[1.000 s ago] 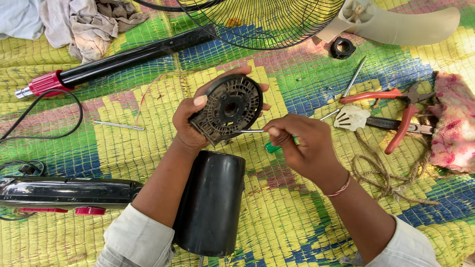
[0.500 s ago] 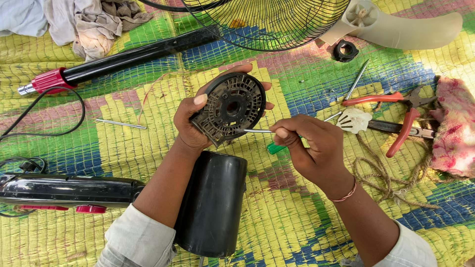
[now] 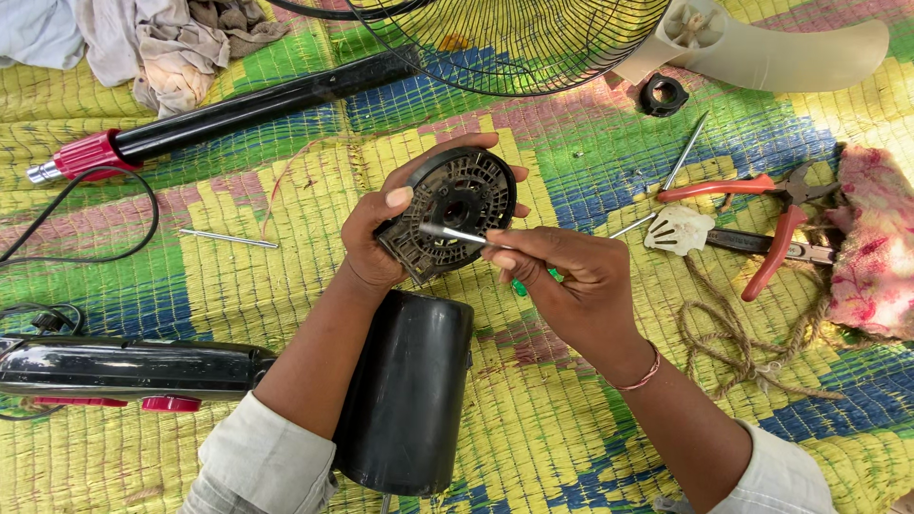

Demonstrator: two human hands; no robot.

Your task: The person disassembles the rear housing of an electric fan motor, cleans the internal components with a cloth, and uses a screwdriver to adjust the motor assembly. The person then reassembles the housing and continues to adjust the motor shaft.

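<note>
**Both hands on round fan-motor cover, screwdriver tip at its face**

Left hand (image 3: 386, 238) grips the round black ribbed cover (image 3: 449, 211), thumb over the near-left rim, fingers curled round the far edge. Cover is held clear of the mat, tilted, face toward the camera.

Right hand (image 3: 562, 286) is clenched round a green-handled screwdriver (image 3: 455, 233); the metal shaft points left and its tip sits on the cover's face, just below the hub.

Directly near of the cover: black cylindrical housing (image 3: 409, 395) lying on the woven mat (image 3: 238, 295), between the forearms.

Right side: red-handled pliers (image 3: 762, 214), small cream plastic part (image 3: 678, 230), coil of rope (image 3: 733, 333), pink cloth (image 3: 871, 238).

Far: wire fan guard (image 3: 514, 43), cream fan blade (image 3: 771, 52), small black ring nut (image 3: 663, 94).

Left: black tube with red collar (image 3: 228, 109), loose metal rod (image 3: 228, 238), black glossy base piece (image 3: 124, 366).
</note>
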